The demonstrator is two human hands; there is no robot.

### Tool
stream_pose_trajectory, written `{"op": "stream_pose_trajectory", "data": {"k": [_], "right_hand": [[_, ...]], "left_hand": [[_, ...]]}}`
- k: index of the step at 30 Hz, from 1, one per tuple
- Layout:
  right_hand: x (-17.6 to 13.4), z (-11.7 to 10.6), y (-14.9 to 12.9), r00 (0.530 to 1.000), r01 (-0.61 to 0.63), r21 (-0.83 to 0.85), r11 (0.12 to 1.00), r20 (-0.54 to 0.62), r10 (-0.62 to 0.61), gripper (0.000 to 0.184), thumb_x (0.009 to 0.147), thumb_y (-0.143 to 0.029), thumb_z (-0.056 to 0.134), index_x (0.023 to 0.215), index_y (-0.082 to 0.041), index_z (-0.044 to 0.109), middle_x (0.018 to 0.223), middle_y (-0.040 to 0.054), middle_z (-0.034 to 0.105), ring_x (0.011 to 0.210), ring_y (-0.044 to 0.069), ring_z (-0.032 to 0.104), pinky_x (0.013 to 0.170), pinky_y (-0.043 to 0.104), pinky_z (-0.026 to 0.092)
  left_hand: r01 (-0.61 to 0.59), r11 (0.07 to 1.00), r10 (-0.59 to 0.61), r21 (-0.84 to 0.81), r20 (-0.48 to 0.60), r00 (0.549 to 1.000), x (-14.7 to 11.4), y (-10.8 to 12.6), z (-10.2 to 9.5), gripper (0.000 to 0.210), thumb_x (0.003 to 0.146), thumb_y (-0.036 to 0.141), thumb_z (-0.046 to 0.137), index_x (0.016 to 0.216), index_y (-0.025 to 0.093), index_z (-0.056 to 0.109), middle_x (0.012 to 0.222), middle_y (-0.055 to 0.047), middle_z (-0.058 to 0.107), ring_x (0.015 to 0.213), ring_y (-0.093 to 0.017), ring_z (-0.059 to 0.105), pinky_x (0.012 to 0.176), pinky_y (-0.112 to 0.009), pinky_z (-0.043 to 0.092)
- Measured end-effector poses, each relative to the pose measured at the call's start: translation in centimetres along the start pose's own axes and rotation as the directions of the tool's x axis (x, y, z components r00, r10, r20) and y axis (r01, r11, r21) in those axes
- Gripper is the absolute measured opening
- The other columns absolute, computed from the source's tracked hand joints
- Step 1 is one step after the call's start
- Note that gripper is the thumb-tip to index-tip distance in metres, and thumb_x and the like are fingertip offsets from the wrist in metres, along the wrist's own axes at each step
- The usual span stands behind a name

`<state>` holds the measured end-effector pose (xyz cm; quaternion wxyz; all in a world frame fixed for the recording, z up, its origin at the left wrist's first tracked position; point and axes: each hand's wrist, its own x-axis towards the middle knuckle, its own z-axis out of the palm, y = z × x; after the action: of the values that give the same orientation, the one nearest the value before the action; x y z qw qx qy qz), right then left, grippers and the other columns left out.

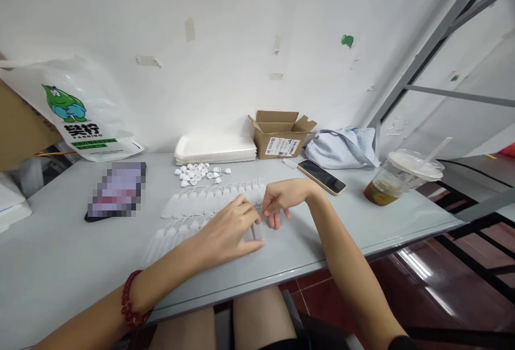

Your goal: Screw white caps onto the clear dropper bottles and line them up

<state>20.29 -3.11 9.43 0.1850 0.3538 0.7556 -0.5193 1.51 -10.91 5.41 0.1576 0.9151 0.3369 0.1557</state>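
Two rows of small translucent white tubes lie on the grey table: a back row (209, 201) and a front row (163, 240). White caps with thin loops top many of them. My left hand (231, 226) rests over the right end of the front row, its thumb and fingers around a translucent tube (257, 231). Just right of it, my right hand (284, 199) is bent down with curled fingers near the same tubes. What its fingertips pinch, if anything, is hidden. Behind the rows sits a pile of loose white caps (197, 173).
At the back stand a white stack of flat sheets (217, 150), an open cardboard box (277, 138) and a light blue cloth bag (341, 147). A phone (322, 176) and a drink cup (396, 178) are right. Left are a blurred-out phone-like object (116, 190) and a plastic bag (76, 108).
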Motion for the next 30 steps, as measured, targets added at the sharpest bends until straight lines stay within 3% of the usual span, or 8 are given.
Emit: {"op": "stream_pose_trajectory", "data": {"k": [4, 9, 19, 26, 30], "right_hand": [[0.7, 0.0, 0.2, 1.000, -0.023, 0.018, 1.000, 0.022, 0.022, 0.024, 0.078, -0.032, 0.056, 0.085, -0.010, 0.062, 0.082, 0.0083, 0.070, 0.074, 0.018, 0.069, 0.056, 0.023, 0.047], [0.8, -0.1, 0.3, 0.999, -0.036, 0.040, 0.999, 0.032, 0.034, 0.023, 0.076, -0.033, 0.058, 0.083, -0.011, 0.061, 0.079, 0.0065, 0.069, 0.073, 0.017, 0.068, 0.057, 0.023, 0.047], [0.8, 0.1, 0.1, 0.999, 0.007, 0.007, 1.000, 0.033, -0.007, 0.022, 0.080, -0.029, 0.055, 0.085, -0.010, 0.063, 0.082, 0.0089, 0.071, 0.071, 0.016, 0.068, 0.055, 0.022, 0.047], [1.2, 0.1, 0.3, 0.999, 0.041, 0.013, 0.999, 0.020, -0.042, 0.023, 0.082, -0.027, 0.052, 0.089, -0.009, 0.063, 0.083, 0.0098, 0.070, 0.071, 0.016, 0.068, 0.054, 0.022, 0.047], [1.2, 0.0, 0.4, 0.998, 0.062, 0.015, 0.998, 0.027, -0.062, 0.024, 0.080, -0.029, 0.053, 0.084, -0.009, 0.064, 0.084, 0.0103, 0.071, 0.070, 0.016, 0.068, 0.055, 0.022, 0.047]], "left_hand": [[-0.009, 0.998, 0.010, 0.067, -0.012, 1.000, -0.1, 0.0, 0.0, 0.030, 0.077, 0.037, 0.068, 0.095, 0.016, 0.058, 0.101, -0.009, 0.057, 0.102, -0.026, 0.044, 0.086, -0.040, 0.045], [0.021, 0.999, -0.020, 0.034, -0.014, 1.000, -0.2, 0.0, 0.1, 0.035, 0.075, 0.040, 0.069, 0.096, 0.017, 0.053, 0.099, -0.008, 0.055, 0.100, -0.025, 0.045, 0.083, -0.039, 0.045], [0.072, 0.996, -0.071, 0.046, -0.011, 0.997, -0.1, 0.4, 0.2, 0.026, 0.076, 0.033, 0.065, 0.090, 0.017, 0.050, 0.095, -0.008, 0.056, 0.096, -0.026, 0.047, 0.080, -0.038, 0.045], [0.092, 0.994, -0.091, 0.059, -0.017, 0.996, -0.2, 0.0, 0.2, 0.030, 0.074, 0.035, 0.066, 0.091, 0.016, 0.050, 0.095, -0.008, 0.055, 0.095, -0.026, 0.046, 0.079, -0.038, 0.044], [0.102, 0.993, -0.100, 0.060, -0.043, 0.994, -0.3, -0.2, -0.1, 0.038, 0.073, 0.046, 0.066, 0.093, 0.017, 0.051, 0.093, -0.008, 0.056, 0.093, -0.027, 0.047, 0.077, -0.039, 0.044]]}}
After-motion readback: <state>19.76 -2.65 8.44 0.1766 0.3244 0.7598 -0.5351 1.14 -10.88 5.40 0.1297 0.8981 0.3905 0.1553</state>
